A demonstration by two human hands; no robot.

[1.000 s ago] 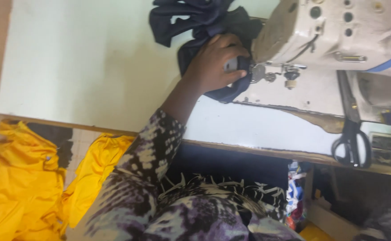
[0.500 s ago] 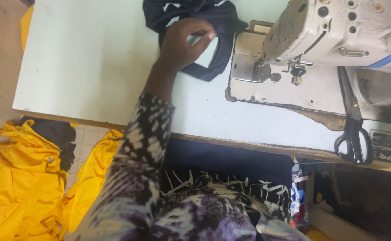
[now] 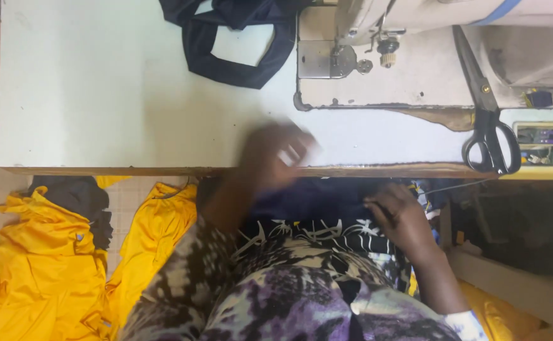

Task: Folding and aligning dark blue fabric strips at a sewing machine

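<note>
The dark navy cloth piece (image 3: 238, 44) is lying at the far edge of the tabletop (image 3: 100, 95), just beside the sewing machine (image 3: 428, 38) on its left, its strap looping round a patch of bare surface and its upper part running out of view; neither hand is touching it. The left hand (image 3: 276, 155) is hovering at the near edge of the tabletop, well apart from the cloth and nearer the person than the sewing machine; it is blurred, so I cannot tell whether its fingers are spread or curled, nor whether it is holding anything. The right hand (image 3: 399, 215) is resting below the tabletop edge, on dark fabric (image 3: 308, 202) lying in the person's lap, fingers bent loosely against it without a clear grip. A pair of black-handled scissors (image 3: 488, 120) is lying to the right of the sewing machine's needle, blades pointing away and handles hanging over the near edge. Yellow garments (image 3: 43, 265) are piling on the floor left of and below the sewing machine, with a dark garment (image 3: 77, 199) lying on top of them.
</note>
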